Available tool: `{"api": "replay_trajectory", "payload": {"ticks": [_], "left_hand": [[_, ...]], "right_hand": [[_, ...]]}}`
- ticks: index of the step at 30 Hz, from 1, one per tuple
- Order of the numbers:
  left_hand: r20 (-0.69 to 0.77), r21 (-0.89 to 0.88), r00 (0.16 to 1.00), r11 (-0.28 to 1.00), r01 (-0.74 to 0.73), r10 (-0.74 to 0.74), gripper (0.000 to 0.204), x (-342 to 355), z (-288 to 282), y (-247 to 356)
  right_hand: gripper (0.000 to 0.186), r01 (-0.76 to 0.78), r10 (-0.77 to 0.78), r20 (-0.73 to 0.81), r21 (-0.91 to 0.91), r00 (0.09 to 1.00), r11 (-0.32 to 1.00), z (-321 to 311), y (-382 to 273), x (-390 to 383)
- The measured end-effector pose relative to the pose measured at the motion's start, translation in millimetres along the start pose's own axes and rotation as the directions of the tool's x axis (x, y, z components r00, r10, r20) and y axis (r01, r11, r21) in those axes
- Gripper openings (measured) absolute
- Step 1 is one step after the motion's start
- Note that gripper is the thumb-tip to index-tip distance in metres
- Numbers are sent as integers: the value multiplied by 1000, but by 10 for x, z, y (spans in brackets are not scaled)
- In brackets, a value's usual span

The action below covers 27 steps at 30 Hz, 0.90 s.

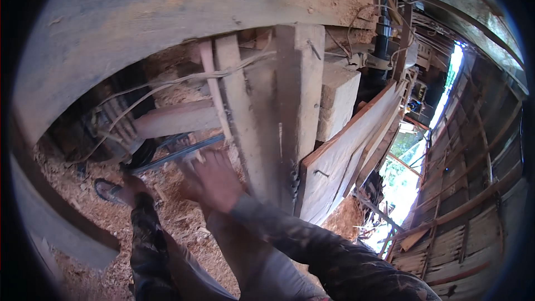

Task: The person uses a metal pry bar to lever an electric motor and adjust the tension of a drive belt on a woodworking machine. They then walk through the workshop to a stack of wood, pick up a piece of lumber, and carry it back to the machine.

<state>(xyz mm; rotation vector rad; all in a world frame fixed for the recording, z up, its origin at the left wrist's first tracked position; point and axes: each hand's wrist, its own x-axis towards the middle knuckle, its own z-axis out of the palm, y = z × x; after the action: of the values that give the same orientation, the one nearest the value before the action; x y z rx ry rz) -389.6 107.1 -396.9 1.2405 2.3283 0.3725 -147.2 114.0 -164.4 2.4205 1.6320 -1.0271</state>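
Observation:
My right hand point(214, 178) is blurred at the lower middle, beside an upright timber post point(248, 134) and just below a dark metal bar point(161, 156). A small pale piece shows at its smeared fingertips; I cannot tell whether it is held. My left hand point(135, 185) hangs farther left, near a black rubber-looking part point(139, 155) and a sandalled foot point(108, 189); its fingers are too dim to read. Loose wires point(167, 82) run across the timbers above both hands, and sawdust point(189, 228) covers the ground below.
A thick beam point(167, 0) arches overhead. Right of the posts lean boards point(334, 167) with protruding nails, beside a squared block point(337, 100). A dark upright pipe point(383, 42) stands behind. At far right is a slatted structure point(462, 178) of wood and sheeting beside a bright gap.

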Motion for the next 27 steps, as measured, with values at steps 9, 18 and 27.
{"api": "replay_trajectory", "payload": {"ticks": [9,18,27], "left_hand": [[630,254,721,954,161,-290,59,195,-14,-284],[722,425,587,904,39,-365,68,266,-146,-120],[160,335,942,914,230,-296,56,16,-78,-66]], "right_hand": [[27,-311,189,390,277,901,909,-927,-429,-1733],[23,-376,221,388,390,895,840,-1350,-712,-1802],[25,-45,-78,411,282,908,958,-818,-90,-1558]]}}
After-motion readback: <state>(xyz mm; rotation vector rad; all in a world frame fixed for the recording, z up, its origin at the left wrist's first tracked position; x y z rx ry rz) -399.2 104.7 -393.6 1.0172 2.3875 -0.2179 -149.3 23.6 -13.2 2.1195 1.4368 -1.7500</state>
